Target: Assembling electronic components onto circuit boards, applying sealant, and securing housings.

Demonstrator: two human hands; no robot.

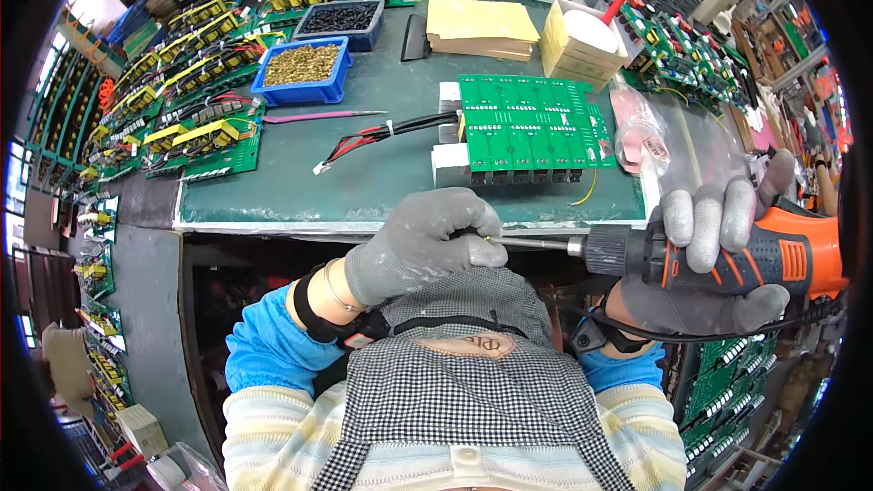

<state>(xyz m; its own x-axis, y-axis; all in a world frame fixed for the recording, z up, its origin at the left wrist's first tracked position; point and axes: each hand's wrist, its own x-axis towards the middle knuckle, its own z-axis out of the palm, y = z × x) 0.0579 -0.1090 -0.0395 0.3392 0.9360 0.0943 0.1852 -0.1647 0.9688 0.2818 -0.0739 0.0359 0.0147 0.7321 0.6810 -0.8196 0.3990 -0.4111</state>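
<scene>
My right hand (pixel 718 264), in a grey glove, grips an orange and black electric screwdriver (pixel 727 250) held sideways at the table's near edge. Its long metal bit (pixel 532 242) points left into my left hand (pixel 423 241), also gloved, whose fingers are closed around the bit's tip. What the fingers pinch there is hidden. Just beyond my hands a large green circuit board (pixel 527 127) lies on silver metal blocks (pixel 450 164), with red and black wires (pixel 373 136) leading off to its left.
A blue tray of brass parts (pixel 303 68) and a tray of black screws (pixel 341 20) stand at the back left, beside rows of boards with yellow coils (pixel 195 82). Yellow sheets (pixel 482 23), a white box with a brush (pixel 587 36) and more green boards (pixel 682 45) sit behind.
</scene>
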